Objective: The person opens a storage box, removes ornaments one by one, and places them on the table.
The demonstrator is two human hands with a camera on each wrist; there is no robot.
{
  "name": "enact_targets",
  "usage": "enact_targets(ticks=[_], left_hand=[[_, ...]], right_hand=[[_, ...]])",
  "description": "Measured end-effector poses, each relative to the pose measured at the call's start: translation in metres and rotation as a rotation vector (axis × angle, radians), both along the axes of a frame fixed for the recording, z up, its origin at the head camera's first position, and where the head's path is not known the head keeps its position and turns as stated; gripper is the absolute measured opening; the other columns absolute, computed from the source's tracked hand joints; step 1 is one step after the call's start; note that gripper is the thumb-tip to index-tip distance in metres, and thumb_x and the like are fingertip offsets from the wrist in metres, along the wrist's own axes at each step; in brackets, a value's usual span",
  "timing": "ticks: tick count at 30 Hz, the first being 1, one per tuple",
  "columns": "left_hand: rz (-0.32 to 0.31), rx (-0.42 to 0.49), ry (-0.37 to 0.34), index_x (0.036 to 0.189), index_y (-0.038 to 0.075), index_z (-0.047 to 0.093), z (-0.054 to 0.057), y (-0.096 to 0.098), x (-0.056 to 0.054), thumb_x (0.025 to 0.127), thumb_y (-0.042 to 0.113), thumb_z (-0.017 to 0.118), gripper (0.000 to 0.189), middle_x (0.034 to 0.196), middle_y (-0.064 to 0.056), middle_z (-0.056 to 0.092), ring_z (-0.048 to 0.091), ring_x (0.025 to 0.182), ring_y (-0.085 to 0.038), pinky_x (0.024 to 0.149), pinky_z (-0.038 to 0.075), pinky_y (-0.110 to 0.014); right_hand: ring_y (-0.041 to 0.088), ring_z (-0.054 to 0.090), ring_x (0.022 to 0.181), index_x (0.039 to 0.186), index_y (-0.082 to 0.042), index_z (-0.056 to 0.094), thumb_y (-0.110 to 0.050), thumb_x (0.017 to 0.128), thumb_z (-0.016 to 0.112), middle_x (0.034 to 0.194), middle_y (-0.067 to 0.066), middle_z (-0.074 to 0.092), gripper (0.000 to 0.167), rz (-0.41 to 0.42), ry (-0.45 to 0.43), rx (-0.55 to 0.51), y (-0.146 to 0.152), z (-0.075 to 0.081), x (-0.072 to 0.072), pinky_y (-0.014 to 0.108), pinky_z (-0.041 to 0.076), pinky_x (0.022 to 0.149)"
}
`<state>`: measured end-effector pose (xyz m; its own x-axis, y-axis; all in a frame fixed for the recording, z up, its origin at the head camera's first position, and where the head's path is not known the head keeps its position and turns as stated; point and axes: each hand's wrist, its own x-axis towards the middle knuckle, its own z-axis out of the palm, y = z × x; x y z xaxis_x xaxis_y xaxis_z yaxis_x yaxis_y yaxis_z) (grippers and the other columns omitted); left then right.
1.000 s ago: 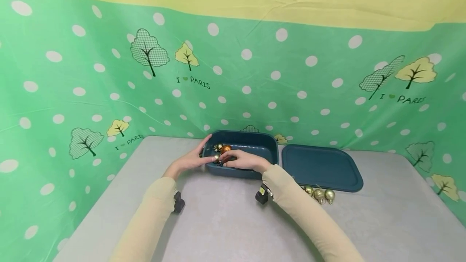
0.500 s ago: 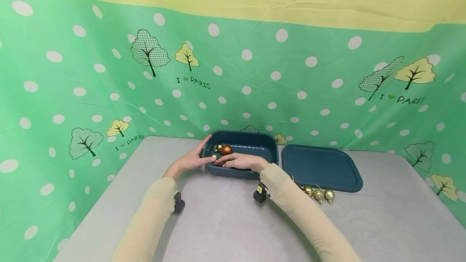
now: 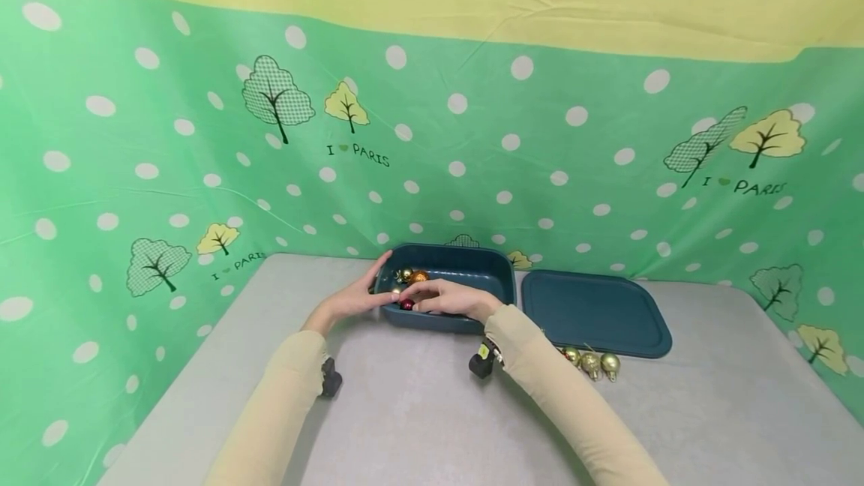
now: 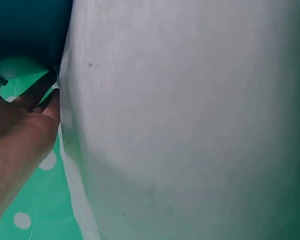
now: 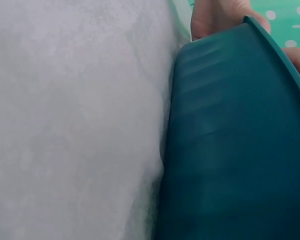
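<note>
A dark blue plastic box [image 3: 466, 321] stands without its lid at the back of the table. My left hand [image 3: 351, 300] holds its left end, the thumb over the near rim and the fingers along the outer wall. In the right wrist view, that left hand [image 5: 222, 15] shows at the box's far end. Reaching over the near wall, my right hand [image 3: 448, 297] has its fingertips around a dark red Christmas bauble [image 3: 407, 305] inside. Beside it in the box's left end lie an orange glitter bauble [image 3: 420, 276] and a gold bauble [image 3: 405, 274].
The matching blue lid [image 3: 594, 312] lies flat right of the box. Several gold baubles [image 3: 610, 363] sit at its near edge, partly behind the right sleeve [image 3: 560, 388]. A green dotted cloth [image 3: 472, 126] hangs behind the grey table [image 3: 412, 403].
The right hand's fingers dipped lower into the box, then rose slightly, and the dark red bauble came into sight at their tips. The left hand keeps its place on the box.
</note>
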<state>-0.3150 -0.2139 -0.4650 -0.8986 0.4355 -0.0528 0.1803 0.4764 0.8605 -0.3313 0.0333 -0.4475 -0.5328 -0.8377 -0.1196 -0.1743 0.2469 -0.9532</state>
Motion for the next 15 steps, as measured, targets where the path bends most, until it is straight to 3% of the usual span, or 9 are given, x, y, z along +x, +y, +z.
enact_targets(ticks=[3,10,15], left_hand=[[-0.001,-0.009,0.015,0.156,0.022,-0.005,0.001,0.000,0.001,0.093,0.030,0.063,0.093,0.160,-0.017,-0.005,0.004,0.141,-0.046,0.108,0.015,-0.066],[0.002,-0.022,0.037,0.156,0.019,-0.004,0.000,0.000,0.001,0.092,0.033,0.063,0.094,0.160,-0.018,-0.003,0.005,0.141,-0.047,0.108,0.013,-0.066],[0.013,-0.029,0.036,0.156,0.019,-0.003,0.000,0.001,0.000,0.092,0.033,0.063,0.093,0.159,-0.019,-0.002,0.007,0.140,-0.048,0.108,0.013,-0.066]], right_hand=[[0.016,0.052,0.096,0.132,-0.005,0.057,-0.007,0.095,0.056,0.121,0.004,0.057,0.037,-0.013,-0.010,-0.015,0.002,0.000,0.000,0.026,0.044,0.079],[0.019,0.055,0.108,0.133,-0.002,0.055,-0.005,0.093,0.060,0.124,0.009,0.057,0.040,-0.038,-0.055,-0.050,0.012,0.003,0.000,0.032,0.047,0.090],[0.020,0.060,0.103,0.135,0.003,0.051,-0.001,0.093,0.057,0.122,0.011,0.057,0.042,-0.053,-0.055,-0.078,0.021,0.009,0.002,0.033,0.049,0.090]])
